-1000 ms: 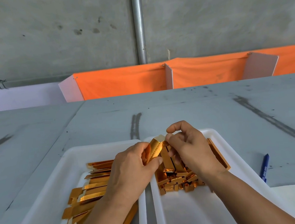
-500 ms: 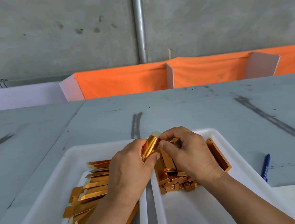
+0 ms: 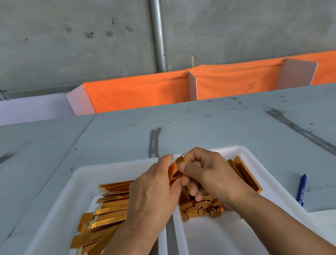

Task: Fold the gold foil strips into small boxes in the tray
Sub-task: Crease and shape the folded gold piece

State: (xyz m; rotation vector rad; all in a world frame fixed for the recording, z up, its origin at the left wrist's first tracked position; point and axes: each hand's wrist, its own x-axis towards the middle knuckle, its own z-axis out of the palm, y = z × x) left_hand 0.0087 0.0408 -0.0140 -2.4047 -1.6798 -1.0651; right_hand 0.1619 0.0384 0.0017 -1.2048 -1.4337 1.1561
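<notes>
Left hand and right hand both pinch one gold foil strip above the trays

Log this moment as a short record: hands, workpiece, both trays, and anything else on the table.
left hand: pinches the gold strip
right hand: grips the same strip
gold strip: partly folded, held above the trays' inner rims
left tray: flat unfolded strips
right tray: small folded boxes in a heap
table: blue pen lies right of the right tray
</notes>
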